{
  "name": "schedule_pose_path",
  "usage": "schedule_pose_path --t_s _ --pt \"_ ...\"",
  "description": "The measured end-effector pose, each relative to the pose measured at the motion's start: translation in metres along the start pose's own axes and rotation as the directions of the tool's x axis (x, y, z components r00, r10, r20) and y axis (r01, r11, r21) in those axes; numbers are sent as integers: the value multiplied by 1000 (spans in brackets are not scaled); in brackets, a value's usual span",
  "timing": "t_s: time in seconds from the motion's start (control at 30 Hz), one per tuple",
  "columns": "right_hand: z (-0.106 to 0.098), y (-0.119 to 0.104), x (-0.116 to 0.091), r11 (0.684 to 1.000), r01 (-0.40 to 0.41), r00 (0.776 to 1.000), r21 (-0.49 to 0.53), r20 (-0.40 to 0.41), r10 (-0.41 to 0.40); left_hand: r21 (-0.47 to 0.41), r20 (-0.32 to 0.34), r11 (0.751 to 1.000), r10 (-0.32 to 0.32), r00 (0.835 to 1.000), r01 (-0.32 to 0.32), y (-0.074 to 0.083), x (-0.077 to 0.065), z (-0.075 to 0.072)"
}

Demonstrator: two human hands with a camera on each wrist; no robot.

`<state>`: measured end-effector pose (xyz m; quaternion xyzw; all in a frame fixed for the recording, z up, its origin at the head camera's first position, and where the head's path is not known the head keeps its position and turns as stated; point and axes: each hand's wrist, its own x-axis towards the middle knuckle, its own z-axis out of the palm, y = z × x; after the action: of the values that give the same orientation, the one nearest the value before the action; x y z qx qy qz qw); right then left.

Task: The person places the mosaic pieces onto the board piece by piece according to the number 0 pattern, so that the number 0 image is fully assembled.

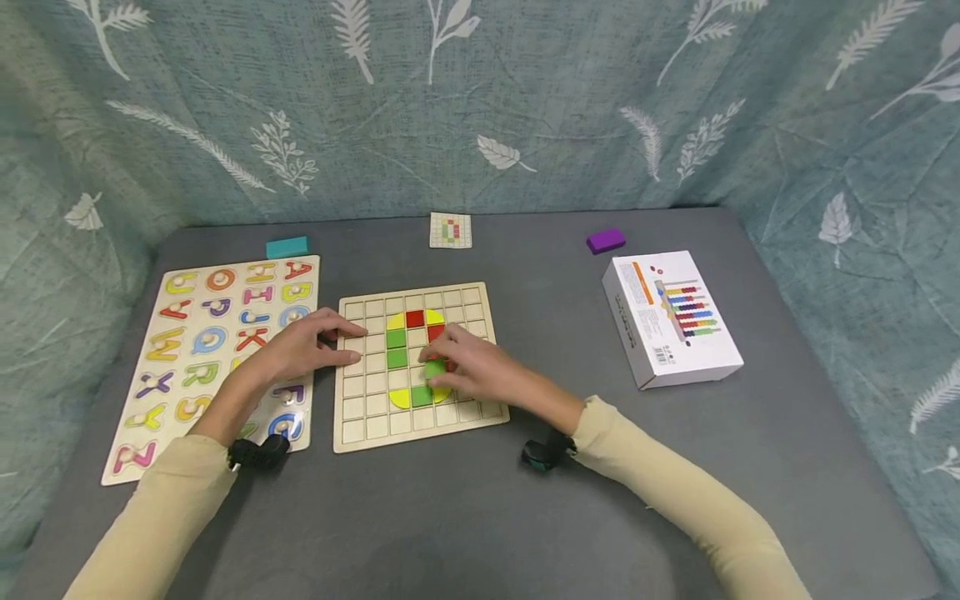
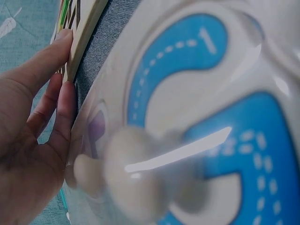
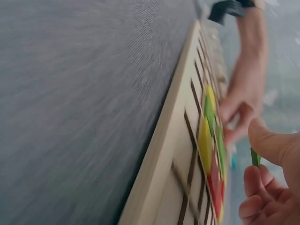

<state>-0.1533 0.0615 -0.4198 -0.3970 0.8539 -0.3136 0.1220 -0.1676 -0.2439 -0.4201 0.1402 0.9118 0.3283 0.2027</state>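
Observation:
My right hand [image 1: 480, 364] is over the wooden grid board [image 1: 363, 429], a green square tile [image 3: 255, 157] pinched between thumb and fingertips. On the board a ring of tiles lies in the grid: a red square tile [image 1: 415, 319] at the top, green squares [image 1: 396, 337] down the left, yellow rounded tiles [image 1: 400, 398] at the corners. My fingers partly cover its right side. My left hand [image 1: 303, 343] rests at the board's left edge, fingertips and thumb touching it; the left wrist view shows the same hand [image 2: 35, 103] beside the board's rim.
Left of the board lies an alphabet peg puzzle [image 1: 176, 408], partly under my left forearm. Behind stand a teal block [image 1: 287, 247], a small pattern card [image 1: 451, 231] and a purple block [image 1: 606, 241]. A white abacus box [image 1: 671, 321] sits at the right on the grey table [image 1: 450, 517].

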Motion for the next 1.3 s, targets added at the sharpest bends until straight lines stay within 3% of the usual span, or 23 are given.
schedule_pose_path --t_s 0.17,0.33,0.57,0.83,1.0,1.17,1.3 --pt "15 -12 28 998 36 995 -55 97 -31 -5 2 1000 2 1000 -2 0 2 1" --pt "22 -19 37 992 35 989 -124 145 -17 -13 -3 1000 12 1000 -12 1 2 2" --pt "27 -21 37 981 32 989 -190 147 -4 -2 -12 1000 31 999 -31 -2 0 4" --pt "30 -22 37 991 48 989 -128 147 -29 -18 -6 999 33 999 -33 -3 -3 6" --pt "28 -23 38 985 70 989 -157 136 -49 -19 -9 999 42 999 -42 -1 0 4" --pt "26 -25 40 957 125 984 -260 155 -87 -8 -8 999 41 999 -41 -1 2 4" --pt "28 -25 40 912 179 977 -369 173 -122 -8 -5 999 41 999 -41 -2 1 4"
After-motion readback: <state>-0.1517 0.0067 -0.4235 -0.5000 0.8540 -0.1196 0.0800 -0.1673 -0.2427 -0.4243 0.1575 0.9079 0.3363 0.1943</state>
